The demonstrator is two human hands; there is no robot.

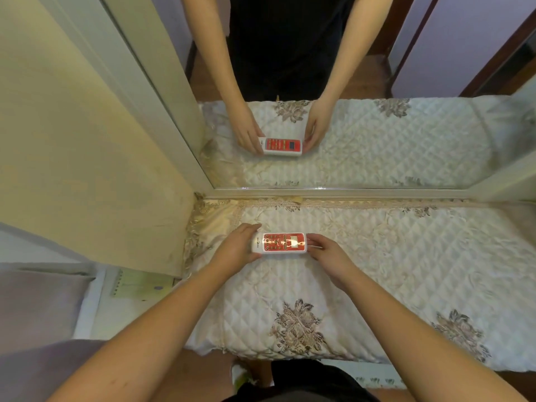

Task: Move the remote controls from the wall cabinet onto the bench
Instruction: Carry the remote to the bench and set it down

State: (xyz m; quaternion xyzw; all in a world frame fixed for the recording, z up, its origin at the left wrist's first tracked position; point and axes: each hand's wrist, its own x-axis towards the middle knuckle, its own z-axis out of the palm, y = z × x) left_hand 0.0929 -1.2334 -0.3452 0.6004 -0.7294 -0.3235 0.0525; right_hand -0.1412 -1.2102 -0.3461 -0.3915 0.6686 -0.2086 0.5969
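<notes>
Both hands' fingers [255, 227] grip remote [279, 242] ends.

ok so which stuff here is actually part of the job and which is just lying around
Part of the job:
remote, held at its ends by the left hand and right hand
bench, with its quilted cover

Just lying about:
mirror behind the bench
notepad on the left
</notes>
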